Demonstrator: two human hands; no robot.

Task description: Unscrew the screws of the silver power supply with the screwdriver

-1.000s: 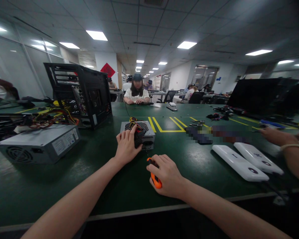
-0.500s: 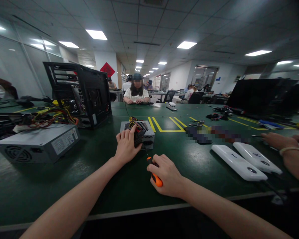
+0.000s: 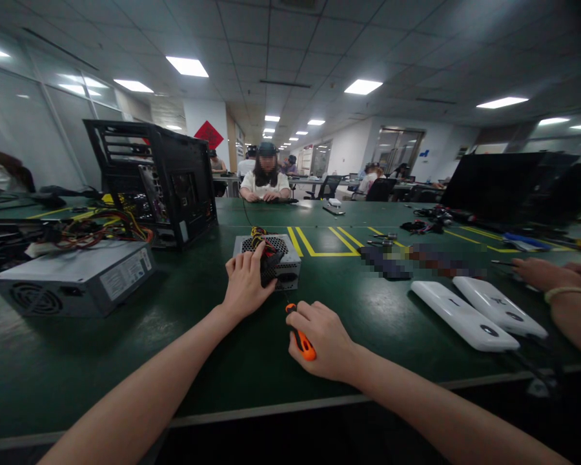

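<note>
Head — screwdriver (image 3: 306, 348) in right hand (image 3: 325, 337)

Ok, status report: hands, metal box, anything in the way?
Left hand on metal box. Right hand gripping orange screwdriver, pointed at box's near side; tip contact unclear. Cables bunched atop box, by left hand.

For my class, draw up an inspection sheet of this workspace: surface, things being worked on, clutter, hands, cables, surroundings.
Surface: green table, marked with yellow lines.
Things worked on: small metal box with a perforated top; orange-and-black screwdriver, its tip too small to place exactly.
Clutter: larger metal box and black computer case at left; white devices at right.
Hands: left hand rests against the small metal box; right hand grips the screwdriver.
Cables: bundled wires on the small metal box; coloured wires by the larger one; dark tangle farther right.
Surroundings: person seated opposite; another person's hand at right.
</note>
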